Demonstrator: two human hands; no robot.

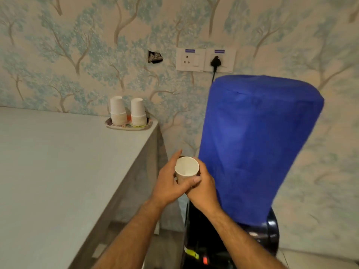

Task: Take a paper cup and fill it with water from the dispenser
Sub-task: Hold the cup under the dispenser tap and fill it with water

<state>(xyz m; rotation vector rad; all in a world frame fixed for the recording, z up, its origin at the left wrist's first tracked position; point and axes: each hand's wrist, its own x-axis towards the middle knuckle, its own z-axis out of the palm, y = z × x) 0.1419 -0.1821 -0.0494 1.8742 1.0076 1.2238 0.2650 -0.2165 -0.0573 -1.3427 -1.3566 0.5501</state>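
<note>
An empty white paper cup (186,166) is held upright between both hands, in the gap between the counter and the dispenser. My left hand (171,185) wraps its left side with the thumb across the front. My right hand (204,193) cups its right side and base. The water dispenser (229,247) is black and stands at the lower right, with its bottle under a blue cloth cover (256,144). Its taps are hidden behind my right forearm. Two stacks of upside-down paper cups (128,111) stand on a small tray (116,126) at the counter's far right corner.
A pale grey counter (58,171) fills the left side, its right edge close to my left hand. On the patterned wall are two socket plates (206,60), one with a black plug and cord, and a small hole (154,56).
</note>
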